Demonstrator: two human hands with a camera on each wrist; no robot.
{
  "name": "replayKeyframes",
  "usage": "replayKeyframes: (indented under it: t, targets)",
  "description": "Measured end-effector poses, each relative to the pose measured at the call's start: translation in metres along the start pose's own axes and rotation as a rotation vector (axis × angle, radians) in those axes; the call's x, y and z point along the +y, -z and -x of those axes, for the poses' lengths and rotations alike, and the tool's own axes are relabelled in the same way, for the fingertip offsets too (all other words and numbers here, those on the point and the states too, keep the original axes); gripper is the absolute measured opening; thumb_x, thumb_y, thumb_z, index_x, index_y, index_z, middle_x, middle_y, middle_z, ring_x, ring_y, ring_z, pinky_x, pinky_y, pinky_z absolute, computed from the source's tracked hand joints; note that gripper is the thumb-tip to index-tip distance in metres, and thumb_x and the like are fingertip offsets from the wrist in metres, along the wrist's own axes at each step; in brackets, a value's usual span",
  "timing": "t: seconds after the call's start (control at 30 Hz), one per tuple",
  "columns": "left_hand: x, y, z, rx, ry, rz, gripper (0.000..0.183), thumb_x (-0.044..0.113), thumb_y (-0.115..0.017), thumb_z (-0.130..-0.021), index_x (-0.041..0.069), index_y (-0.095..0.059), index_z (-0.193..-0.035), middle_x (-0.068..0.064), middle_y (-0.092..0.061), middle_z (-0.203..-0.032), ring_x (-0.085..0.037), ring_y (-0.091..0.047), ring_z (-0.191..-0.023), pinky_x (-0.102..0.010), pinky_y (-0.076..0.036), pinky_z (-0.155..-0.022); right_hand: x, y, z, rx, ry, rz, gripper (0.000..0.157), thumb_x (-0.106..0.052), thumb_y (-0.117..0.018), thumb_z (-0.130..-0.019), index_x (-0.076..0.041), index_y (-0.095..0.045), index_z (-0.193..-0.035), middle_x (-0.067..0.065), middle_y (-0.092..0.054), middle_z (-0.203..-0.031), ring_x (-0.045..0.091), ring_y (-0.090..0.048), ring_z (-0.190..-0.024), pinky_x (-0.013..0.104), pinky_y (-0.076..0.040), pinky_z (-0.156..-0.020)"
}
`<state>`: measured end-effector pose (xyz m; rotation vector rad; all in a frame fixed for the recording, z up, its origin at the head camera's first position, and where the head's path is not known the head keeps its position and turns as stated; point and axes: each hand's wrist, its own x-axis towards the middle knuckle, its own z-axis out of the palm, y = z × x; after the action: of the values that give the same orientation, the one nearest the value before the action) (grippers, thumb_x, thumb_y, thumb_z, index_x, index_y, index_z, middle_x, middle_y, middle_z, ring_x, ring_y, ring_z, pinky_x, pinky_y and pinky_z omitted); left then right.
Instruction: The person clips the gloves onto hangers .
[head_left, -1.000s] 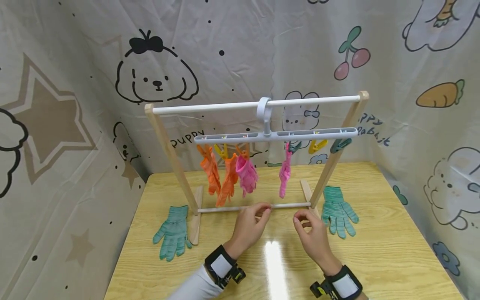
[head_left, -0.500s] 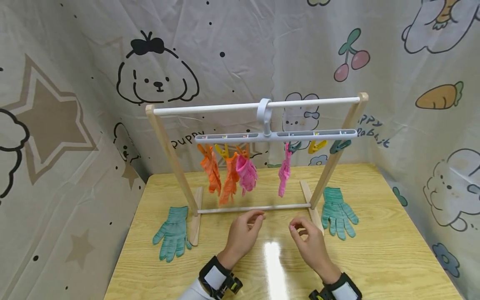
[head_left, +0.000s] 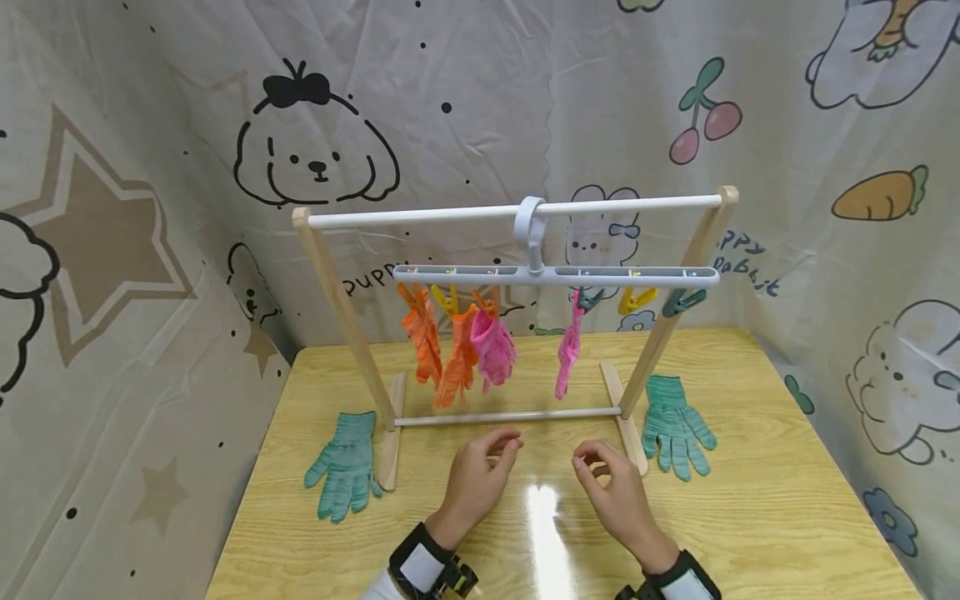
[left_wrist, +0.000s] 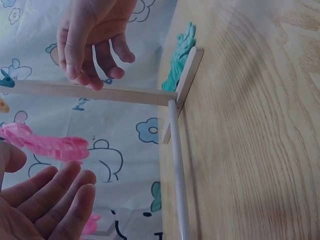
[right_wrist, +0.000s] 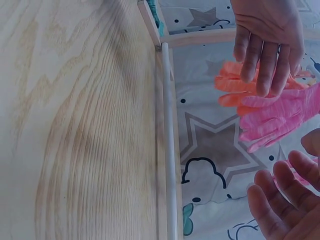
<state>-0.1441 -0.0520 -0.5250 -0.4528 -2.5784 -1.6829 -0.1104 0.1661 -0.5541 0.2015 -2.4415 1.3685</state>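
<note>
My left hand [head_left: 474, 482] is above the table in front of the rack's lower bar [head_left: 510, 417], fingers loosely bent and holding nothing. To its right my right hand [head_left: 617, 493] is likewise empty, with relaxed fingers; a gap separates the two. Behind them a grey clip hanger [head_left: 570, 277] hangs from the rack's white top rod [head_left: 420, 217]. Clothespins on its left half hold two orange gloves [head_left: 424, 348] and a pink glove [head_left: 493, 354]. Another pink glove [head_left: 569, 354] hangs right of centre. The right wrist view shows the hanging pink glove [right_wrist: 272, 117] beyond my fingers.
One green glove [head_left: 347, 467] lies flat left of the rack, another green glove [head_left: 675, 425] on its right. A yellow clothespin [head_left: 637, 300] and a dark teal clothespin [head_left: 684, 302] hang without gloves. Wooden posts [head_left: 341, 321] and feet frame the rack; patterned cloth surrounds the table [head_left: 757, 517].
Both hands have drawn back toward me, away from the rack's lower bar. My left hand has moved left and down, the right slightly left and down. The hanging gloves sway slightly.
</note>
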Motion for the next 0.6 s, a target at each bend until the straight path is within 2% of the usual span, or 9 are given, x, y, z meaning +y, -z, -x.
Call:
replayKeyframes:
  t: [0.3, 0.6]
  targets:
    - [-0.0029, 0.0038, 0.0033, 0.015, 0.007, -0.015, 0.025, 0.024, -0.058, -0.103, 0.01, -0.072, -0.12, -0.006, -0.078, -0.107, -0.021, -0.074, -0.096, -0.022, -0.059, -0.074, -0.0011, -0.0006, -0.0013, 0.006, 0.022, -0.002, 0.01, -0.004, -0.068, -0.094, -0.014, -0.067, -0.095, -0.003, -0.068, -0.09, -0.001, -0.061, -0.081, 0.023, -0.056, -0.063]
    - [-0.0086, 0.0096, 0.0064, 0.024, 0.024, -0.033, 0.025, 0.025, -0.058, -0.103, 0.012, -0.071, -0.12, -0.005, -0.078, -0.107, -0.02, -0.074, -0.097, -0.021, -0.058, -0.073, -0.0035, 0.0007, -0.0021, -0.017, 0.015, -0.008, 0.009, -0.007, -0.068, -0.096, -0.016, -0.067, -0.097, -0.003, -0.068, -0.092, -0.001, -0.061, -0.083, 0.024, -0.057, -0.064]
